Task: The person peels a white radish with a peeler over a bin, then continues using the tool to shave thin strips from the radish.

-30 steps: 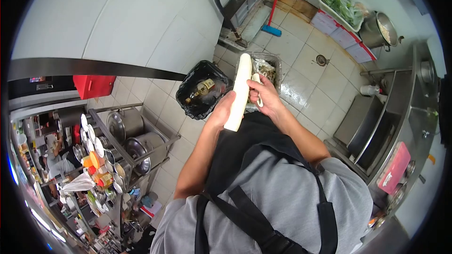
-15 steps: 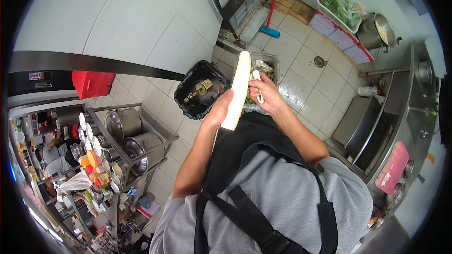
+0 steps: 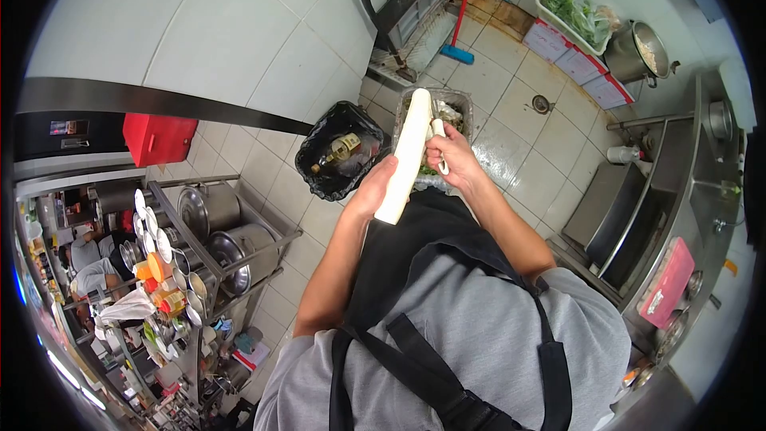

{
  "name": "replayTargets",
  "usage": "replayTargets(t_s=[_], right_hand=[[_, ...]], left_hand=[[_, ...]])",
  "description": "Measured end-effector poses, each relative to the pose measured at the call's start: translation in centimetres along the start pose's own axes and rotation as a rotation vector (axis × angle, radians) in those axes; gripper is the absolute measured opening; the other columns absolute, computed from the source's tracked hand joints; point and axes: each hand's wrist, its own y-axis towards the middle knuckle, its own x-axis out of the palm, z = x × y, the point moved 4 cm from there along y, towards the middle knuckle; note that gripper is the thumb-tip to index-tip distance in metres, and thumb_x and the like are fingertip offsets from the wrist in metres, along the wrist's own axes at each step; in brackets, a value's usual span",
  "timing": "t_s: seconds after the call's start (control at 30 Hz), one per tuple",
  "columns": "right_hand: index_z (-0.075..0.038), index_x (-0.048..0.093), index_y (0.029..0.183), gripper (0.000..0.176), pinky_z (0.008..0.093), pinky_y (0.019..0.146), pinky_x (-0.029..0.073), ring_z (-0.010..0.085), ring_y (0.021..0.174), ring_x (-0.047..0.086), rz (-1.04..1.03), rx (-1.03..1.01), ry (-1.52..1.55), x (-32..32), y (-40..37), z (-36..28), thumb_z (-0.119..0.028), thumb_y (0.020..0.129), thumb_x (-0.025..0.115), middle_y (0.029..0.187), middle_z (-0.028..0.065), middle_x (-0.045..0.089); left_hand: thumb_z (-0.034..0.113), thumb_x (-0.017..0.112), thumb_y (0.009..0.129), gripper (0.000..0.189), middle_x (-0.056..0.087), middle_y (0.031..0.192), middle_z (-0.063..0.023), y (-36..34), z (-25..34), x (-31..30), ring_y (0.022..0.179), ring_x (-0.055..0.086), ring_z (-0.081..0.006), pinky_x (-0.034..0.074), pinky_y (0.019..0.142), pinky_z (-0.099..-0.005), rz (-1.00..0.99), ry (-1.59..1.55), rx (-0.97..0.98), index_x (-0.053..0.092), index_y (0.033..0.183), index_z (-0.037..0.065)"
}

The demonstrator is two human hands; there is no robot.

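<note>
A long, pale white daikon [image 3: 412,148] slants upright in front of my apron. My left hand [image 3: 375,185] is closed around its lower part. On the other side, my right hand [image 3: 453,158] grips a white-handled peeler [image 3: 438,128], held close against the daikon's flank. Its working end is small and partly hidden by the daikon and my fingers. Beneath both hands, a clear plastic bin [image 3: 465,104] with greens and scraps stands on the floor, partly covered by the daikon.
Left of the bin is a black-lined trash can [image 3: 307,164] holding a bottle. Metal racks with pots [image 3: 255,243] stand at left. At right is a steel sink counter [image 3: 678,168]. A crate of greens [image 3: 574,16] and a pot [image 3: 638,52] are at the back, near a broom [image 3: 457,53].
My right hand and the peeler have shifted slightly along the daikon's side. The daikon's top has tilted a little to the right. My left hand keeps its hold.
</note>
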Motion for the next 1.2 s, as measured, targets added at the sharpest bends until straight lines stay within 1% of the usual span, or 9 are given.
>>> replayTargets(t_s=[0.13,0.2,0.27,0.3,0.33,0.4,0.47,0.53,1.2], right_hand=[[-0.002,0.044,0.12,0.046,0.0253,0.042,0.036,0.0097,0.052,0.046,0.209,-0.168,-0.292,-5.5,4.0,0.4,0.002,0.076,0.059,0.07,0.0034,0.051],[0.0,0.046,0.124,0.047,0.0301,0.049,0.045,0.0188,0.055,0.053,0.283,-0.227,-0.607,-10.3,6.4,0.8,-0.006,0.08,0.061,0.076,0.0099,0.058],[0.002,0.049,0.125,0.048,0.0355,0.066,0.051,0.0297,0.067,0.061,0.614,-0.801,-1.444,-12.4,6.6,-0.4,-0.019,0.083,0.061,0.089,0.0183,0.064],[0.0,0.05,0.126,0.046,0.0372,0.08,0.05,0.0348,0.085,0.063,0.555,-0.725,-1.37,-9.8,4.4,-1.5,-0.025,0.088,0.057,0.101,0.0225,0.064],[0.0,0.05,0.126,0.046,0.0372,0.08,0.05,0.0348,0.085,0.063,0.543,-0.727,-1.369,-6.4,1.5,-3.2,-0.025,0.088,0.057,0.101,0.0225,0.064],[-0.007,0.054,0.124,0.038,0.0383,0.08,0.05,0.0328,0.085,0.064,0.091,-0.474,-1.293,-0.7,-3.5,-3.6,-0.019,0.089,0.056,0.101,0.0192,0.064],[-0.014,0.059,0.121,0.033,0.0376,0.07,0.052,0.0305,0.074,0.064,-0.279,-0.963,-1.345,3.1,-7.6,-2.7,-0.015,0.087,0.057,0.091,0.0128,0.064],[-0.016,0.061,0.117,0.033,0.0365,0.058,0.051,0.0273,0.063,0.061,-0.411,-0.949,-1.463,5.1,-10.4,-2.0,-0.016,0.084,0.062,0.078,0.0086,0.059],[-0.014,0.064,0.112,0.033,0.0354,0.048,0.046,0.0243,0.054,0.055,-0.448,-1.04,-1.593,7.2,-11.8,-2.9,-0.01,0.079,0.067,0.069,0.0055,0.052]], left_hand=[[0.046,0.038,0.096,0.052,0.06,0.083,-0.0104,-0.3,-0.6,-0.5,0.061,0.059,-0.0172,0.051,0.05,-0.0285,-0.032,-0.191,-0.054,0.053,0.112,-0.001],[0.046,0.037,0.096,0.052,0.06,0.083,-0.011,-0.4,-0.6,-0.5,0.061,0.059,-0.0177,0.051,0.049,-0.0285,-0.059,-0.263,-0.063,0.053,0.112,-0.002],[0.045,0.038,0.096,0.052,0.059,0.085,-0.0117,-0.6,0.6,-0.3,0.061,0.059,-0.0178,0.051,0.047,-0.0282,-0.105,-0.462,0.012,0.052,0.113,-0.002],[0.044,0.038,0.096,0.05,0.059,0.086,-0.0119,-0.6,1.0,-0.5,0.061,0.059,-0.0183,0.05,0.047,-0.0275,-0.071,-0.482,0.006,0.051,0.113,-0.002],[0.044,0.038,0.096,0.05,0.059,0.086,-0.0119,-0.4,1.4,-0.7,0.061,0.059,-0.0183,0.05,0.047,-0.0275,-0.062,-0.482,0.013,0.051,0.113,-0.002],[0.042,0.038,0.096,0.048,0.059,0.085,-0.0124,0.3,1.4,-1.4,0.061,0.059,-0.0187,0.05,0.048,-0.0275,0.067,-0.484,-0.01,0.05,0.112,-0.001],[0.042,0.038,0.096,0.046,0.059,0.084,-0.0126,1.4,1.2,-2.0,0.061,0.059,-0.0193,0.049,0.048,-0.0278,0.121,-0.483,-0.022,0.051,0.111,0.0],[0.041,0.037,0.096,0.046,0.06,0.083,-0.0127,2.3,1.3,-2.0,0.061,0.059,-0.0196,0.05,0.049,-0.0287,0.164,-0.583,0.015,0.051,0.111,0.0],[0.042,0.038,0.096,0.046,0.062,0.078,-0.0118,3.1,1.7,-0.4,0.057,0.062,-0.0206,0.054,0.047,-0.0307,0.078,-0.571,-0.048,0.055,0.106,0.001]])
